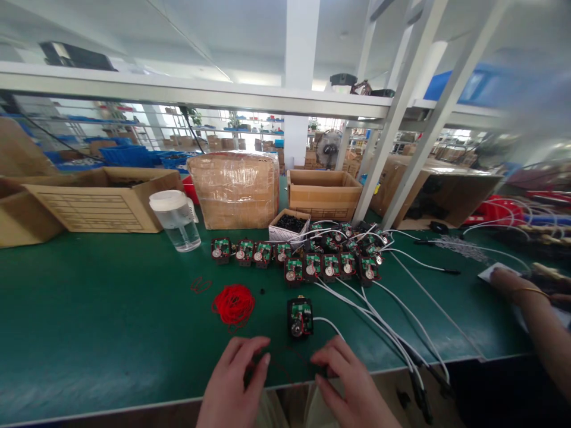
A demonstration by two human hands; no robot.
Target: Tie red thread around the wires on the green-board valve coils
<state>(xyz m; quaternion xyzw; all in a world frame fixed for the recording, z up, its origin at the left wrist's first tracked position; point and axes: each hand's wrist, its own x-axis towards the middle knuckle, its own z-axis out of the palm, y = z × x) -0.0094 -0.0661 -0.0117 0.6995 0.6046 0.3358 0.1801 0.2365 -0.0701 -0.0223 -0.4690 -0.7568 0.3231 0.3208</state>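
My left hand (pixel 236 380) and my right hand (pixel 348 386) rest at the front edge of the green table mat (pixel 111 321), both with fingers curled down. A faint thin red wire (pixel 289 361) seems to run between them, but what each hand pinches is too small to tell. Just beyond my fingers lies a single black module with a green circuit board (pixel 300 318) and a white cable. A coil of red wire (pixel 233 304) lies to its left. Rows of similar modules (pixel 312 264) with white cables stand farther back.
A clear plastic jug (pixel 176 220), a wrapped carton (pixel 236 189), open cardboard boxes (pixel 96 205) and a small box of black parts (pixel 289 224) line the back. White cables (pixel 401 333) trail off the front edge. Another person's forearm (pixel 530 309) rests at the right.
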